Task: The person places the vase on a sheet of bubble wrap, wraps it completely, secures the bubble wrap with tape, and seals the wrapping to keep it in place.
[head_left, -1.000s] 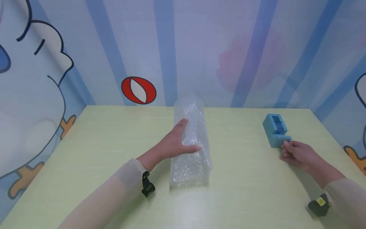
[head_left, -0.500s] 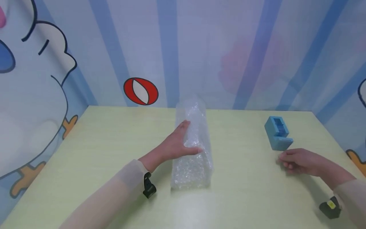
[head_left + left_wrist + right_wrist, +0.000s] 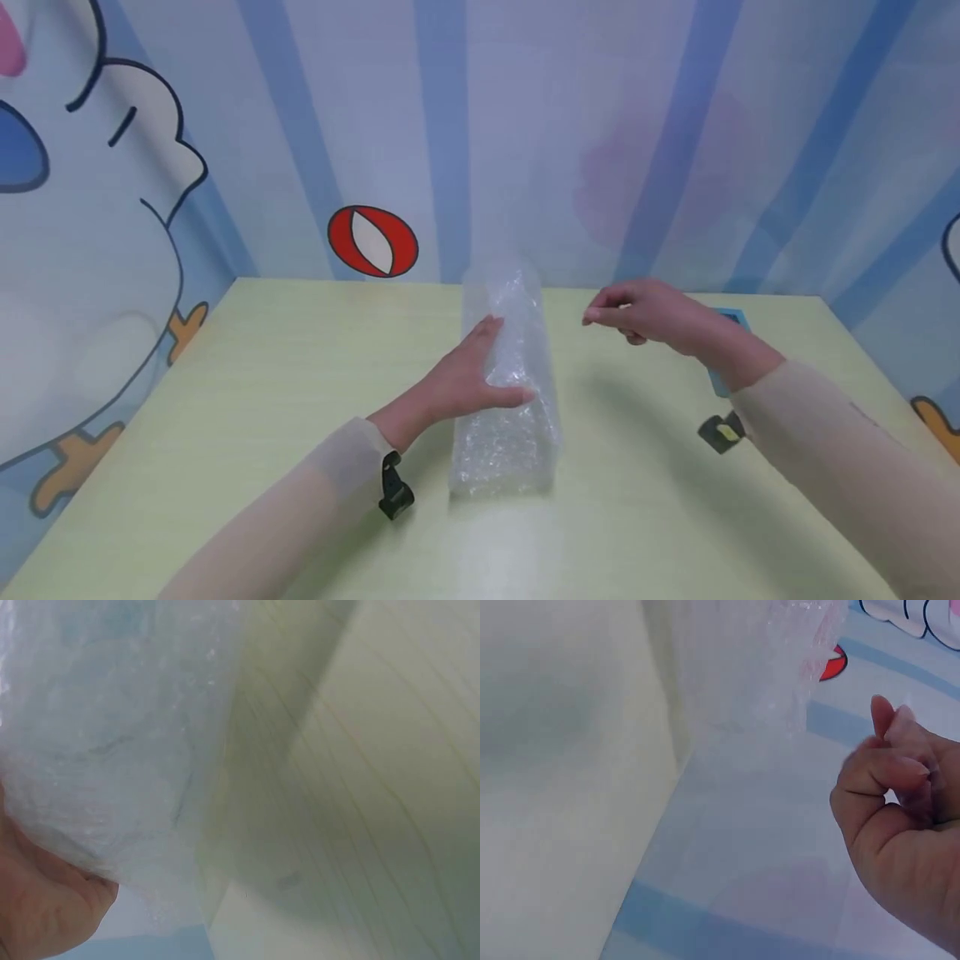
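Observation:
A long bundle of clear bubble wrap [image 3: 502, 450] stands at the middle of the table, something faintly bluish showing through it in the left wrist view. My left hand [image 3: 457, 383] holds it from the left, thumb across the near face and fingers on the far part. Raised to the right of the wrap, my right hand [image 3: 660, 321] has curled fingers. In the right wrist view it pinches a small piece of clear tape [image 3: 913, 742] between thumb and fingers. The blue tape dispenser [image 3: 720, 383] is mostly hidden behind my right wrist.
A pale wooden table [image 3: 300, 333] meets a blue striped wall backdrop [image 3: 517, 125] at its back edge. Cartoon figures and a red oval [image 3: 372, 242] are printed on the backdrop. A small black camera sits on each wrist.
My right hand has left the tape dispenser, drawing back first, then moving up and left toward the wrap. My left hand stays on the bubble wrap.

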